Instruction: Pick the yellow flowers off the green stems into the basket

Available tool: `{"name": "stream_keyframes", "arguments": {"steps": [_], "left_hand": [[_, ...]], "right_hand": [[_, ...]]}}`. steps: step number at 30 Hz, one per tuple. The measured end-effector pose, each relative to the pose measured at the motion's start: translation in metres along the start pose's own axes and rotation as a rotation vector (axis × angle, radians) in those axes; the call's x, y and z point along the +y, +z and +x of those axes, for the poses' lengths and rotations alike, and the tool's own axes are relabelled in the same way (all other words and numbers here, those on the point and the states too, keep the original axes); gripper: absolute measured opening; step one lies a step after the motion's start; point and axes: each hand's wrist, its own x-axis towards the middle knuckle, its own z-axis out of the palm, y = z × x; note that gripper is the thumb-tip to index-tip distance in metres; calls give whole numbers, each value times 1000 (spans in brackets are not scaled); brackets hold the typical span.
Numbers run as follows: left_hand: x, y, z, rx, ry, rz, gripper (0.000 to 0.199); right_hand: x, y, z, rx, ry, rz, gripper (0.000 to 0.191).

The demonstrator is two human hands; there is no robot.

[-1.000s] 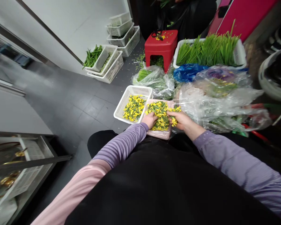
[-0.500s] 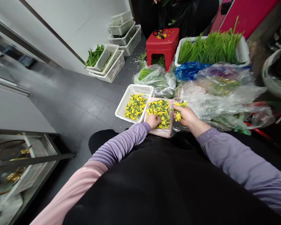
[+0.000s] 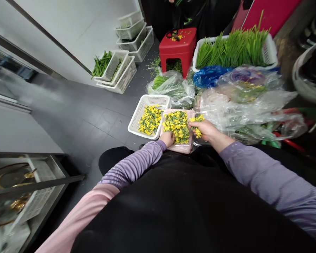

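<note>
Yellow flowers on short green stems [image 3: 177,123] fill a shallow pink tray [image 3: 180,149] in front of my body. My left hand [image 3: 168,139] is at the tray's near left edge, fingers curled down against the flowers; what they pinch, if anything, is hidden. My right hand [image 3: 205,129] is closed around a small bunch of yellow flowers [image 3: 197,125] at the tray's right side. More such flowers [image 3: 150,119] lie in a white perforated basket [image 3: 136,123], which stands against the tray's left side.
Clear plastic bags [image 3: 242,112] of greens lie at the right. Behind them is a white basket [image 3: 272,52] of long green stalks. A red stool [image 3: 178,39] holds dark scissors. White baskets [image 3: 126,75] stand along the wall. A person in black [image 3: 197,15] is at the back.
My left hand has shifted slightly left toward the tray's near left edge. The right hand keeps its bunch, a little nearer the tray. The whole view has shifted slightly.
</note>
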Motion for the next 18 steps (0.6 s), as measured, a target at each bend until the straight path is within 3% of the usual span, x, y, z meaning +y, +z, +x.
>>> {"name": "stream_keyframes", "arguments": {"steps": [4,8,13,18], "left_hand": [[-9,-13,-3,-13,-18,-64,19],[1,-26,-10,46,-28,4,23],[17,-34,-14,116,131,76,25],[16,-36,-11,49,343,8,22]], "right_hand": [[23,5,5,-5,63,-156,14],[38,12,5,-115,142,-177,16],[34,21,4,-201,238,-53,14],[25,23,5,-243,319,-65,9]]}}
